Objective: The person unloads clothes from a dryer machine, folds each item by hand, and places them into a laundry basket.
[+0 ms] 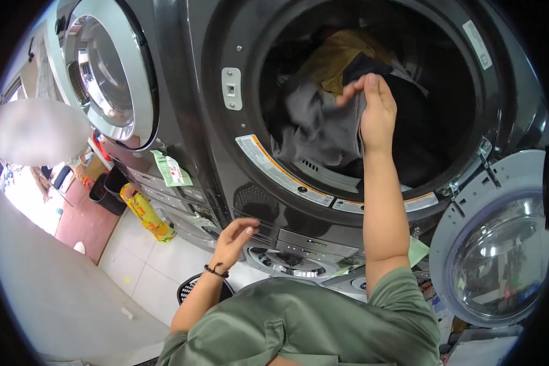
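Observation:
My right hand (pixel 378 119) reaches up into the round opening of a dark front-loading machine (pixel 204 177). Its fingers are bent together at the upper edge of a grey cloth (pixel 323 125), which hangs down beside the palm toward the drum's lower rim. Behind it in the drum lie a mustard-brown cloth (pixel 341 58) and darker clothes (pixel 409 110). My left hand (pixel 232 241), with a dark bracelet at the wrist, hovers low in front of the machine's control panel (pixel 314 243). Its fingers are loosely curved, with nothing between them.
The machine's round glass door (pixel 500 256) hangs open at the lower right. Another machine's round door (pixel 104 67) is at the upper left. A black basket (pixel 189 290) stands on the tiled floor near my left forearm, and a yellow bag (pixel 146 213) lies farther left.

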